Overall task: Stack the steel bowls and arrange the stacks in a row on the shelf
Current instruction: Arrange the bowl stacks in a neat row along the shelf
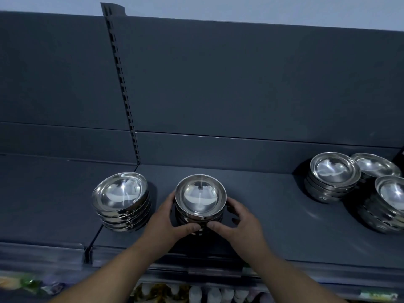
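A stack of steel bowls stands on the dark grey shelf in the middle. My left hand grips its left side, thumb at the front. From the other side my right hand grips the same stack, and the two thumbs nearly meet low on its front. Another stack of steel bowls stands just to the left, its top bowl tilted. Three more stacks sit at the right: one nearer the back, one behind it, and one cut by the frame edge.
A slotted upright divides the grey back panel. The shelf's front lip runs below my forearms. Under it, bottles and packets fill a lower shelf. Bare shelf surface lies between the middle stack and the right-hand stacks.
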A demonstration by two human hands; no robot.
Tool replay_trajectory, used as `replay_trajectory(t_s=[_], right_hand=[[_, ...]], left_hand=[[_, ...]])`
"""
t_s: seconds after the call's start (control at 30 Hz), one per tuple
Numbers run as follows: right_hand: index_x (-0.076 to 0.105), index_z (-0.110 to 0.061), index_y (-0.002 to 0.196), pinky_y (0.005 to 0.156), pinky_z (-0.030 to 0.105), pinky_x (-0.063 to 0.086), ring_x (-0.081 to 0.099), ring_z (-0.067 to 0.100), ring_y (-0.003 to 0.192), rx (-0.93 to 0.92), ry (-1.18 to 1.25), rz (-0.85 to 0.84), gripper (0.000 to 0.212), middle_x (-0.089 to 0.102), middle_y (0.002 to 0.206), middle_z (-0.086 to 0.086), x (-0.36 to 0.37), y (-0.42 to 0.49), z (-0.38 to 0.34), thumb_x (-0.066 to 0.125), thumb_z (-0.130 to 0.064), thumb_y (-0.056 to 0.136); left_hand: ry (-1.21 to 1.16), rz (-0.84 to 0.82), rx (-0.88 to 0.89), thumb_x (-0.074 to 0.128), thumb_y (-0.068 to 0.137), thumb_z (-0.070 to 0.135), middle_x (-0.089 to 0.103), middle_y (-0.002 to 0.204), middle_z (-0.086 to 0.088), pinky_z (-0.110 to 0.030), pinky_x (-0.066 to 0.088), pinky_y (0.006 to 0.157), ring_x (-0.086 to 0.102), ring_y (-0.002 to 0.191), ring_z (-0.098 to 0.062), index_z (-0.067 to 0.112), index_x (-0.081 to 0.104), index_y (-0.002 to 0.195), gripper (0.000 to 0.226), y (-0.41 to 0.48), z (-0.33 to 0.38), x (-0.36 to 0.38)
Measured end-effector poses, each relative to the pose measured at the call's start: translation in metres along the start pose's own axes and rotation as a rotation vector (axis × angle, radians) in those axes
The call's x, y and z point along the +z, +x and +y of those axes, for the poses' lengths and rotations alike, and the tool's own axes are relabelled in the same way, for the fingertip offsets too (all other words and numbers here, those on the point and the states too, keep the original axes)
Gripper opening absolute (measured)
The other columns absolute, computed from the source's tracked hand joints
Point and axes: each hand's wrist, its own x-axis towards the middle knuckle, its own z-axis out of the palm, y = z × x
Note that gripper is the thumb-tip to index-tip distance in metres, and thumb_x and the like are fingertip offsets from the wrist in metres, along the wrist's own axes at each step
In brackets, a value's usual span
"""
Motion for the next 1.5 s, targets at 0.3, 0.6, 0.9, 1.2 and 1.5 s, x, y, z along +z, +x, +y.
replay_trajectory(t_s=[0.3,0.6,0.9,1.2,1.5], right_hand=[[0.047,-0.037,0.135,0.091,0.011,0.038,0.05,0.001,0.118,0.008,0.006,-0.015,0.082,0.056,0.129,-0.016,-0.002,0.0,-0.003,0.087,-0.041,0.063],[0.048,-0.04,0.133,0.099,0.02,0.039,0.048,0.003,0.122,-0.006,0.038,-0.011,0.078,0.054,0.134,-0.013,-0.003,0.003,-0.012,0.085,-0.042,0.064],[0.048,-0.045,0.128,0.096,0.016,0.038,0.049,0.001,0.121,-0.014,0.055,-0.011,0.073,0.056,0.131,-0.017,-0.004,0.001,-0.014,0.085,-0.042,0.065],[0.04,-0.034,0.142,0.105,0.027,0.043,0.05,0.002,0.122,0.053,0.003,-0.056,0.095,0.052,0.133,-0.02,0.0,-0.002,-0.001,0.089,-0.037,0.061],[0.046,-0.034,0.132,0.08,-0.006,0.035,0.051,-0.016,0.099,0.093,-0.116,-0.091,0.07,0.053,0.104,-0.034,0.011,-0.005,0.01,0.082,-0.023,0.073]], left_hand=[[-0.001,-0.024,-0.018,0.086,0.058,0.043,0.042,0.139,0.02,-0.023,0.032,0.108,0.038,0.129,0.001,0.042,0.026,0.141,0.103,-0.001,0.002,-0.001],[-0.035,0.014,-0.008,0.077,0.066,0.051,0.042,0.143,0.014,-0.022,0.032,0.103,0.039,0.128,-0.002,0.037,0.026,0.145,0.095,0.002,0.014,-0.003],[-0.06,0.002,0.008,0.07,0.061,0.061,0.049,0.131,0.021,-0.02,0.036,0.099,0.046,0.122,0.002,0.04,0.031,0.139,0.089,0.0,0.016,-0.001],[-0.038,-0.017,-0.043,0.087,0.059,0.038,0.041,0.137,0.02,-0.019,0.033,0.102,0.04,0.126,-0.001,0.035,0.02,0.147,0.111,-0.005,0.002,0.0],[-0.007,-0.027,-0.049,0.085,0.067,0.021,0.05,0.127,0.018,0.001,0.035,0.084,0.047,0.103,0.018,0.038,0.024,0.143,0.098,-0.006,-0.016,0.009]])
